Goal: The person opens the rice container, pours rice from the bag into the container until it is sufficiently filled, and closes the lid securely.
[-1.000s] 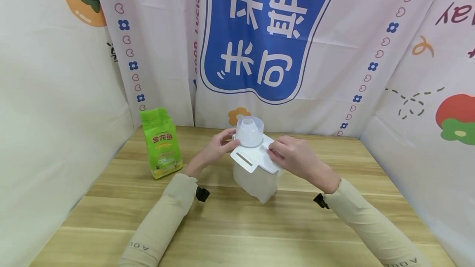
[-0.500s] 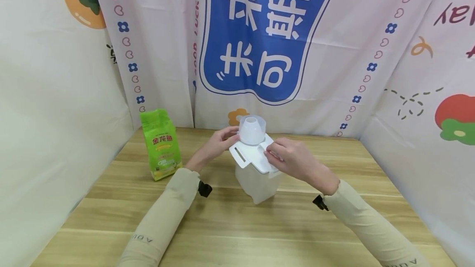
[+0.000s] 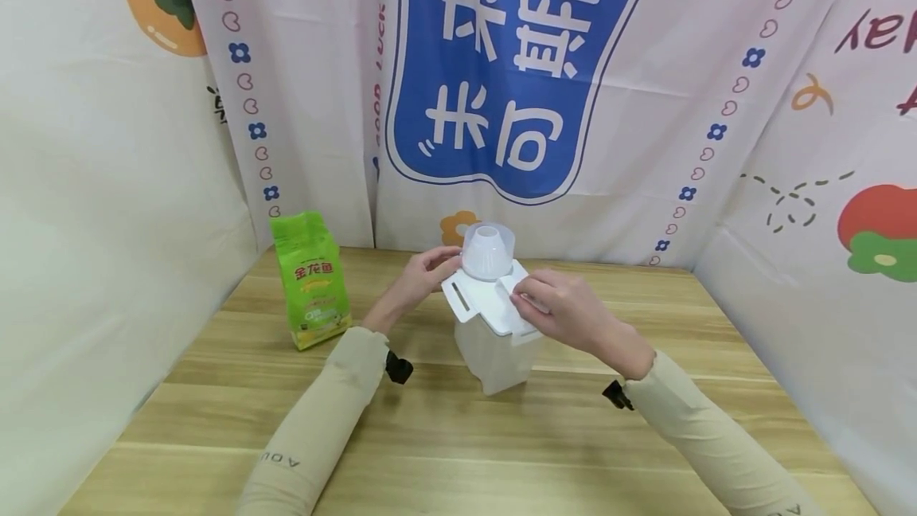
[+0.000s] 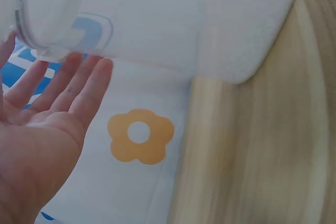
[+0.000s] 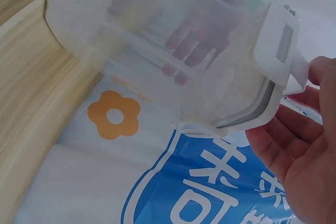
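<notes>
A translucent storage box (image 3: pixel 494 363) stands on the table between the hands, with hinged side latches (image 3: pixel 460 298) sticking out from its white lid (image 3: pixel 494 302). A clear cup with a white cone inside (image 3: pixel 488 252) sits on the lid's far end. My left hand (image 3: pixel 427 271) is at the lid's left side; its fingers (image 4: pixel 92 85) reach out fairly straight along the box wall. With thumb and fingers, my right hand (image 3: pixel 566 305) pinches a raised latch (image 5: pixel 283 43) at the right side of the lid. Through the box wall, the left fingers show in the right wrist view.
A green packet (image 3: pixel 313 281) with red lettering stands upright on the wooden table (image 3: pixel 458 452), left of the box. Printed cloth (image 3: pixel 645 181) hangs close behind the table's back edge and along both sides.
The box has turned and tilted slightly, its lid end shifting right and its bottom left. The left thumb has slid back from the lid top. The right hand keeps its place at the latch.
</notes>
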Demonstrator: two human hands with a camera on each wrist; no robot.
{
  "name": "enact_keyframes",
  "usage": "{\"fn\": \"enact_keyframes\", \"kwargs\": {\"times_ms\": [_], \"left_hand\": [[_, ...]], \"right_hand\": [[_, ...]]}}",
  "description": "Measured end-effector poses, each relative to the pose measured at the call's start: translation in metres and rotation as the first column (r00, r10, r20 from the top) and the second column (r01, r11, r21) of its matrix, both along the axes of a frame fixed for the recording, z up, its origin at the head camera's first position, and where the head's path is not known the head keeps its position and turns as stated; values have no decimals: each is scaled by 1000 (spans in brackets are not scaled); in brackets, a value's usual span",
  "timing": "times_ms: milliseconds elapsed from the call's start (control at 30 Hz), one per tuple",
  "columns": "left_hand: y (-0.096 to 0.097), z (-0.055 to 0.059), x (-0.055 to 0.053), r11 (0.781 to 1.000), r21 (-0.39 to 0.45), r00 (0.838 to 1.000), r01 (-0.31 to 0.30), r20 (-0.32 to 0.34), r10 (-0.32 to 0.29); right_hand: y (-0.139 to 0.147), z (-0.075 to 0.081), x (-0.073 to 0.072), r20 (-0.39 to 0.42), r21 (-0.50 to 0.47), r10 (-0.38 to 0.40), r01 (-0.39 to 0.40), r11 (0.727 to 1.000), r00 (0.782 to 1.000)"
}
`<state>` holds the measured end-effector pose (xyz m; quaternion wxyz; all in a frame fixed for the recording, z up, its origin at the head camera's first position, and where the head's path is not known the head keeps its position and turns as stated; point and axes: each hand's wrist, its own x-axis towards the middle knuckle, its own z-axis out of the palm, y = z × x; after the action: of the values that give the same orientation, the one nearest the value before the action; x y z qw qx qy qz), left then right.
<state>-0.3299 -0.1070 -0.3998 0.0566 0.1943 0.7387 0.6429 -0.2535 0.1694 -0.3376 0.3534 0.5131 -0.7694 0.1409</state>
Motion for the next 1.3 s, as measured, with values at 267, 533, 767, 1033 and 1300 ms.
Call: {"fn": "enact_keyframes", "kwargs": {"times_ms": [267, 533, 767, 1033, 1300], "left_hand": [[5, -4, 11, 999, 27, 998, -27, -64, 29], [15, -3, 31, 999, 9, 989, -50, -137, 50], [19, -6, 37, 998, -7, 990, -66, -127, 64], [22, -1, 40, 993, -38, 988, -109, -117, 104], [21, -2, 38, 994, -23, 988, -106, -113, 103]], "right_hand": [[14, -10, 1, 71, -64, 62, -57, 996, 996], [30, -26, 4, 71, -97, 73, -66, 993, 995], [25, -33, 7, 10, 21, 53, -53, 998, 999], [21, -36, 10, -58, 83, 23, -18, 996, 998], [22, -41, 10, -133, 90, 21, -9, 996, 991]]}}
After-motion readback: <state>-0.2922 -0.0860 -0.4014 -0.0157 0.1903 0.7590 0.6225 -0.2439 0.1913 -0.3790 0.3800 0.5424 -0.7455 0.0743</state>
